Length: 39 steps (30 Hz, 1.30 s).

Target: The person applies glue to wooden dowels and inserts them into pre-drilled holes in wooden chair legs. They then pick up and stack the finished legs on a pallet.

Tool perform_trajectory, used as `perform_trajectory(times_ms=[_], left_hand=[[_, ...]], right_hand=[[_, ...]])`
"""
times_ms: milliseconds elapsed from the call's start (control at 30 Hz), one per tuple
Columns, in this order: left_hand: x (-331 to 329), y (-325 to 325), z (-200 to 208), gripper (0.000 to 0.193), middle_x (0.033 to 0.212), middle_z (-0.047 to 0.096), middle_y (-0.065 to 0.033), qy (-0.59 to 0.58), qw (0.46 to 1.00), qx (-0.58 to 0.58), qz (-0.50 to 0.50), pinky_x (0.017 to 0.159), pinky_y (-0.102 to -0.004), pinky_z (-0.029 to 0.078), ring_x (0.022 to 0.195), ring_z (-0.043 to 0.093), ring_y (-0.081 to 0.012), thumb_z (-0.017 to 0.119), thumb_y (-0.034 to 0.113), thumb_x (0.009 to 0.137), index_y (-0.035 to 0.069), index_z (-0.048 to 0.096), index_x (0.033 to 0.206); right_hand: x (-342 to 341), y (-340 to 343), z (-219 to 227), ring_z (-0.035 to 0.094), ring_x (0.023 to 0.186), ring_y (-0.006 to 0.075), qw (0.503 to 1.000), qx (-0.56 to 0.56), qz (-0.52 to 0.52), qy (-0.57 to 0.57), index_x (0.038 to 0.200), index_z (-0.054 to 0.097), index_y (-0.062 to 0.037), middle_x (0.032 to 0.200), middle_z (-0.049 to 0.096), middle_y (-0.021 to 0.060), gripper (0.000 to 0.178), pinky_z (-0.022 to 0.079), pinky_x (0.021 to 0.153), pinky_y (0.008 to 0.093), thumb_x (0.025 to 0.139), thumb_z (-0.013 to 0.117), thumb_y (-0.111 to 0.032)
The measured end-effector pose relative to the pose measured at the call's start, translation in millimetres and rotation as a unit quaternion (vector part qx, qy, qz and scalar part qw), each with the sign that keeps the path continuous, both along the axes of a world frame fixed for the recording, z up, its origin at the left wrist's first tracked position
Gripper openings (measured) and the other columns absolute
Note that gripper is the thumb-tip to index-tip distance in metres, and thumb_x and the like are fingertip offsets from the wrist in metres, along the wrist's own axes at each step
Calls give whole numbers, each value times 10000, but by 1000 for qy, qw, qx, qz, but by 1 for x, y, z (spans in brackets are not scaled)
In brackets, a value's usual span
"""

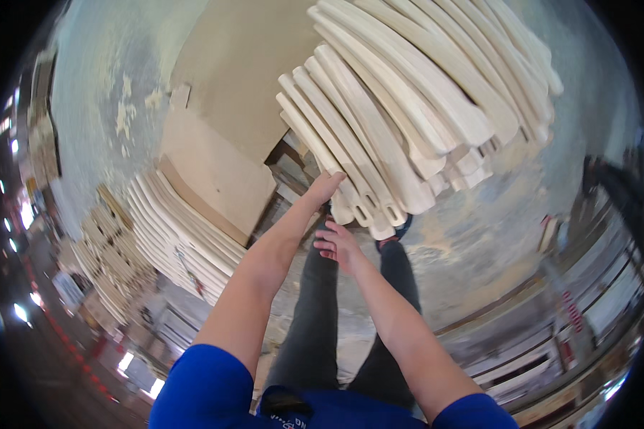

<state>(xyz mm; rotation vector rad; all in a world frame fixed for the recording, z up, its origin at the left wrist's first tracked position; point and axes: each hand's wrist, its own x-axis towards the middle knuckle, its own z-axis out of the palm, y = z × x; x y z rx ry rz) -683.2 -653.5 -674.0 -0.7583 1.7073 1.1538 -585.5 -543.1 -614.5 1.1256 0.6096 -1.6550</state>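
Note:
A large pile of pale, curved wooden pieces lies ahead of me, stacked side by side in layers. Several of them have an oval slot near the close end. My left hand is closed around the edge of the leftmost wooden piece, its thumb on top and its other fingers mostly hidden. Just short of the slotted ends, my right hand hangs in front of my legs with its fingers apart, holding nothing.
Left of the pile, brown board sheets lie on a wooden pallet. Another stack of curved pieces stands at the left. Long wooden lengths lie at the lower right. My feet are close against the pile.

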Motion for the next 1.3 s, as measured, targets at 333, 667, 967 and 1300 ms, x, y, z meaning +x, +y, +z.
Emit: perform_trajectory(times_ms=[333,667,967,1300], left_hand=[[-164,15,41,540,1081,540,-92,625,591,-67,-507,956,-451,344,1059,511,-242,650,494,739,110,578,1112],[-169,13,30,787,1176,463,-73,386,551,-24,-740,1049,-497,266,1217,385,-300,762,489,573,185,495,1248],[-160,33,22,916,1178,405,-121,289,574,-17,-766,972,-465,346,1172,351,-356,825,414,457,168,425,1244],[-148,35,17,974,1281,381,-148,368,535,66,-758,1029,-478,305,1217,344,-362,796,532,470,180,429,1300]], right_hand=[[-67,-100,-126,513,1114,202,861,-81,-501,12,1068,506,-127,1182,519,33,256,440,878,416,846,630,-155],[-77,-115,-86,428,1182,218,687,-50,-723,55,1234,460,-152,1228,498,17,495,362,1006,438,801,651,-297],[-55,-91,-95,434,1175,174,671,-5,-740,51,1184,494,-154,1219,509,5,464,385,968,427,764,671,-243],[-26,-71,-101,461,1154,163,728,-35,-672,128,1206,489,-150,1228,508,4,467,397,948,374,759,622,-140]])
